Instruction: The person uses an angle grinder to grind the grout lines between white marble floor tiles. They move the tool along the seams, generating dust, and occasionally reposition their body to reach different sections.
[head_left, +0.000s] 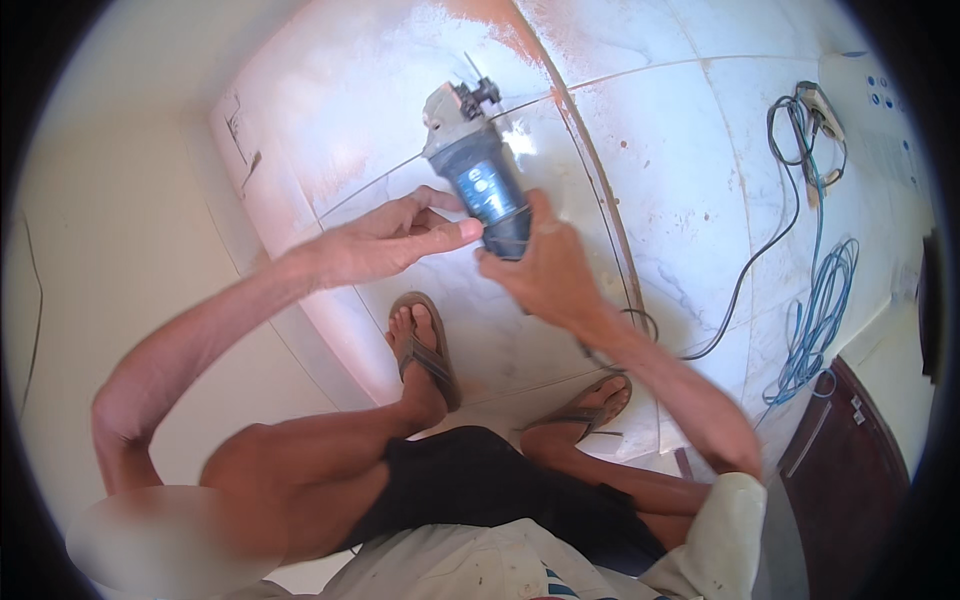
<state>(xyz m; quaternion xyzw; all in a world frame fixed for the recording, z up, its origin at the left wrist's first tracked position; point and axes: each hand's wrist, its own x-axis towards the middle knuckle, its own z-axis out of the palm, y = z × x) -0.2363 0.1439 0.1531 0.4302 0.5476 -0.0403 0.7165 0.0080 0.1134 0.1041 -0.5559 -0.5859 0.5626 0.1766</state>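
My right hand [552, 265] is wrapped round the rear of an angle grinder [488, 185], which has a dark blue body and a pale grey gear head. The tool is tilted, its head pointing up and away from me over the floor. A thin piece, perhaps a disc seen edge-on, and a small dark fitting stick out at the head. On the left side of the body is my left hand [405, 228], thumb and fingers apart, with the thumb tip at the casing. Whether it presses on the tool I cannot tell.
Pale marble-look tiles [690, 230] with reddish dust cover the floor, crossed by a brown strip [590, 150]. At right lie a power strip [822, 110], a black cable [745, 270] and a coiled blue cable [815, 330]. A dark red panel [845, 470] stands lower right. My sandalled feet are below.
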